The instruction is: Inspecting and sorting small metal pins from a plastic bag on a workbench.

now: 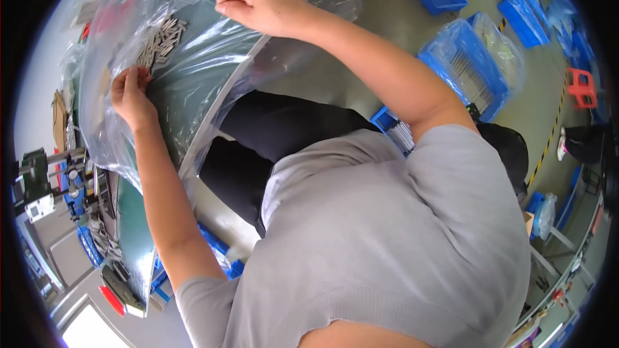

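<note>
Left hand [131, 93] pinches the clear plastic bag [193, 71] beside the small metal pins [160, 42] (heaped, still unsorted); right hand [261, 3] curled, gripping the bag's far edge.

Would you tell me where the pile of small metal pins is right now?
In the head view, the metal pins lie upper left inside the clear plastic bag on the table, just above the left hand and left of the right hand.

The left hand [132, 95] is reaching forward on a nearly straight arm, fingers pinching together. The right hand [261, 3] is stretching farther out, knuckles up, fingers curling downward
</note>
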### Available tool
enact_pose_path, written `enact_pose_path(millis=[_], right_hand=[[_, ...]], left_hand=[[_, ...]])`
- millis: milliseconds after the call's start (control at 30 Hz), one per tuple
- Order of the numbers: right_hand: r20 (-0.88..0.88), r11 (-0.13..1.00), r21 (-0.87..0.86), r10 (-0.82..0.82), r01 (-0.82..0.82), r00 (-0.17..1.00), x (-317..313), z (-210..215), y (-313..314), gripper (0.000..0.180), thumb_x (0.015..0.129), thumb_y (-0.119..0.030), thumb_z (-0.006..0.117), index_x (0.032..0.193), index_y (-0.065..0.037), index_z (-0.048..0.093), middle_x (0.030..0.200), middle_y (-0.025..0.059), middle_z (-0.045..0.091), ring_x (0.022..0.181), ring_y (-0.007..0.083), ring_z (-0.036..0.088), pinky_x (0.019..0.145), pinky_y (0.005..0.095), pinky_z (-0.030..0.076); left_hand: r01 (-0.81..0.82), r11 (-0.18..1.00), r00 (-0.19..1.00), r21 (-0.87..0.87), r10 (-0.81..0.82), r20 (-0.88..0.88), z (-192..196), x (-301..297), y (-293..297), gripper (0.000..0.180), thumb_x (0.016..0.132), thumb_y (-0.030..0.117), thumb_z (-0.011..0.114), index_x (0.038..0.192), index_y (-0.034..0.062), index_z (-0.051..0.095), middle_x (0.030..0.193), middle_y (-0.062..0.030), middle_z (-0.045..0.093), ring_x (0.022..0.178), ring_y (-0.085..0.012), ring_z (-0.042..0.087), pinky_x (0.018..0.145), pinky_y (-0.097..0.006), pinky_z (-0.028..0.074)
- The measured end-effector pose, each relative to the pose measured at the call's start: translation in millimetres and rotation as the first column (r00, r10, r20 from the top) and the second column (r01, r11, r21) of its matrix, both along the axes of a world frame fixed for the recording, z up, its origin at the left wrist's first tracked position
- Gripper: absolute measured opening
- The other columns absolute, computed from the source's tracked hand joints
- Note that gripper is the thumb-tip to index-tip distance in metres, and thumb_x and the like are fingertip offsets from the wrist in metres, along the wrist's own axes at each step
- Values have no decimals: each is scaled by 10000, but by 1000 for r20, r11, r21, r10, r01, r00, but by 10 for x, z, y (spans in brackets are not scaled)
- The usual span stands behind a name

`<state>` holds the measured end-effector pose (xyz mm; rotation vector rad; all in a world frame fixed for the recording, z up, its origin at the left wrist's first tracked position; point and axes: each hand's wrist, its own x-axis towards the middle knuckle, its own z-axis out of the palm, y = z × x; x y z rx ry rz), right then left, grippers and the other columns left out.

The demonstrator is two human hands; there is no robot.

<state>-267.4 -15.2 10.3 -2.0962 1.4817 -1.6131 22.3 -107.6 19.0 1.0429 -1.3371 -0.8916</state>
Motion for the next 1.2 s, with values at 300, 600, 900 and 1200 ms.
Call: enact_pose_path(millis=[300,600,900,1200], right_hand=[[292,924,260,202,-281,935,-215,60,-8,182,862,-220,598,924,-58,652,798,2,647,725,69,573,661,236,448],[350,968,53,213,-246,912,-158,103,87,201,879,-190,555,869,8,590,756,170,595,710,275,589,661,345,448],[114,1000,11,14,-16,993,-62,51,11,178,863,-191,571,826,-19,598,694,111,603,620,227,586,581,331,446],[-185,975,-112,-212,193,960,117,-5,15,172,853,-220,582,805,-54,576,681,84,574,620,272,569,557,346,447]], left_hand=[[-30,999,994,-38,34,106,-25,-33,60,127,840,83,624,882,-12,551,796,-108,643,710,-155,627,629,-245,507],[6,997,963,-83,17,271,49,-193,196,92,852,62,602,872,-16,557,800,-93,640,709,-132,608,634,-230,490],[41,995,983,-92,-23,181,32,-147,161,84,858,56,593,887,-19,568,808,-87,641,719,-128,610,639,-231,494],[207,971,972,122,-219,89,91,-216,213,86,865,88,577,871,4,561,810,-74,635,746,-118,598,672,-228,468]])
